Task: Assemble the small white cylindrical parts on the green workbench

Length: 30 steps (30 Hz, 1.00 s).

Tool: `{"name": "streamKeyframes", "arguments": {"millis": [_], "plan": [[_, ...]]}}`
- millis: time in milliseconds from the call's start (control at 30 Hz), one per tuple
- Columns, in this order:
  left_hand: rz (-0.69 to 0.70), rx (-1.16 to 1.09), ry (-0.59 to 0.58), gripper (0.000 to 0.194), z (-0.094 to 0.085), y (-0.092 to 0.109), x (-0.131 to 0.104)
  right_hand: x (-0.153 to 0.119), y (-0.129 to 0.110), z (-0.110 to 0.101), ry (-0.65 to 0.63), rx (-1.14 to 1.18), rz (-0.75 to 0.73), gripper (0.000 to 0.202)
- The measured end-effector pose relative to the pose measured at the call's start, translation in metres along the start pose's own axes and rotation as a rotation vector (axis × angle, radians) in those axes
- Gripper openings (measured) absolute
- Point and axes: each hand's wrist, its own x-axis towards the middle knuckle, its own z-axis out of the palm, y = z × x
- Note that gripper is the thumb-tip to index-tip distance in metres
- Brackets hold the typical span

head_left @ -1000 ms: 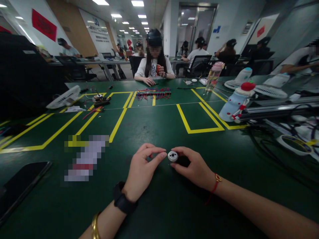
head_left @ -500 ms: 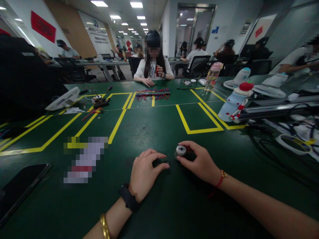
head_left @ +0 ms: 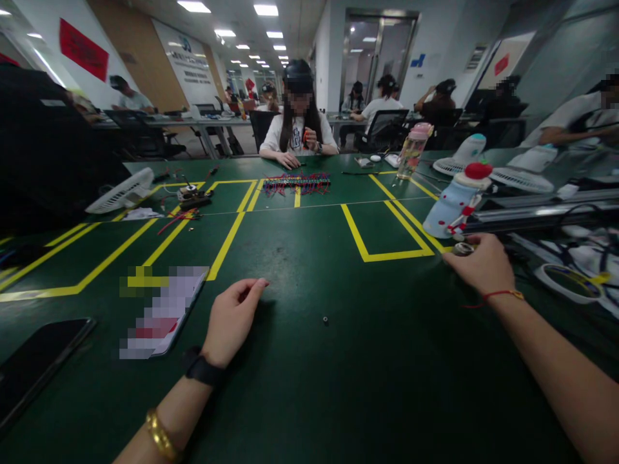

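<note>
My right hand (head_left: 483, 263) grips a small motor (head_left: 463, 249), a short silvery cylinder, between thumb and fingers. It is at the right of the green table, just below a pale blue bottle (head_left: 442, 209) with a red top. Left of centre, my left hand (head_left: 235, 316) is closed, thumb against the fingers; whether anything tiny is in the pinch is hidden. Between the two hands a tiny ring-shaped metal part (head_left: 325, 319) lies alone on the table.
Phones (head_left: 43, 361) lie at left, one pale (head_left: 191, 290). Yellow tape (head_left: 399, 256) marks the tabletop. Fan parts (head_left: 123, 191) and wires (head_left: 181, 219) lie far left. A wired strip (head_left: 294, 183) lies before a seated co-worker (head_left: 298, 129). Cables (head_left: 570, 238) crowd the right.
My right hand has carried the motor right and away from me, close to the blue bottle. My left hand has drawn back leftward and its fingers have closed, leaving the tiny ring-shaped part uncovered.
</note>
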Motion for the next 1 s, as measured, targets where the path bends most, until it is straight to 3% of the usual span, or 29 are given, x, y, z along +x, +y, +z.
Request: {"name": "streamKeyframes", "arguments": {"millis": [67,100,167,200,267,333,400,500,667,733,833,900,1000], "plan": [[0.000,0.008,0.009,0.044,0.002,0.000,0.000,-0.019,-0.026,-0.004,0.113,0.003,-0.144,0.060],[0.001,0.013,0.012,0.043,0.003,-0.001,0.000,-0.033,-0.043,-0.006,0.096,0.072,-0.253,0.057],[0.000,0.021,0.011,0.043,0.004,-0.002,0.000,-0.069,-0.079,-0.008,-0.119,0.312,-0.518,0.042],[-0.002,0.025,0.006,0.043,0.004,-0.003,0.000,-0.090,-0.096,-0.008,-0.323,0.423,-0.627,0.038],[-0.006,0.030,0.003,0.042,0.004,-0.003,0.000,-0.128,-0.125,-0.007,-0.587,0.536,-0.738,0.039],[-0.003,0.031,-0.003,0.042,0.003,-0.003,0.000,-0.155,-0.144,-0.005,-0.694,0.552,-0.786,0.031],[-0.008,0.030,-0.009,0.042,0.003,-0.003,0.000,-0.160,-0.149,-0.003,-0.705,0.544,-0.777,0.020],[-0.023,0.031,-0.020,0.042,0.002,-0.002,0.000,-0.128,-0.133,-0.004,-0.581,0.525,-0.674,0.018],[0.003,0.031,-0.011,0.041,0.004,-0.003,0.000,-0.031,-0.061,-0.021,-0.048,0.118,-0.441,0.024],[0.005,0.025,-0.007,0.040,0.005,-0.004,0.001,-0.003,-0.031,-0.026,-0.056,-0.096,-0.307,0.027],[-0.006,0.028,-0.007,0.040,0.005,-0.004,0.000,0.019,0.000,-0.028,-0.202,-0.231,-0.179,0.027],[-0.009,0.032,-0.007,0.039,0.005,-0.004,0.000,0.023,0.008,-0.027,-0.242,-0.220,-0.133,0.027],[-0.008,0.033,-0.014,0.040,0.004,-0.002,0.000,0.022,0.009,-0.025,-0.203,-0.173,-0.078,0.028]]}}
